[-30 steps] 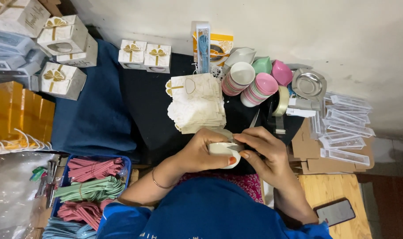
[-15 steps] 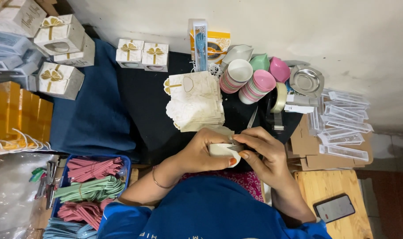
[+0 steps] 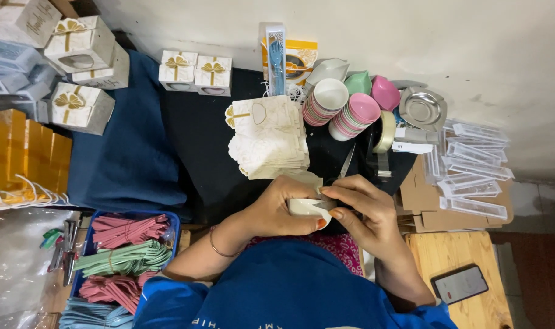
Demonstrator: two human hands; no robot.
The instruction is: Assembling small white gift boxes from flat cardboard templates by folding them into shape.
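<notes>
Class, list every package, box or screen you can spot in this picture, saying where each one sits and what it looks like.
Gift boxes: back edge of the dark cloth, white cubes with gold bows.
Stacked gift boxes: far left, same white and gold.
Flat box blanks: centre, cream pile.
Yellow carton: against the wall, upright.
Clear plastic boxes: right, flat, see-through.
Phone: wooden stool, lit screen.

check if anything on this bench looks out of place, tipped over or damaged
Nothing looks spilled or broken. Both hands, left hand and right hand, hold a small white bowl. The bowl stacks lie on their sides by the wall, and the clear plastic lids sit in a loose, uneven heap at the right.
</notes>
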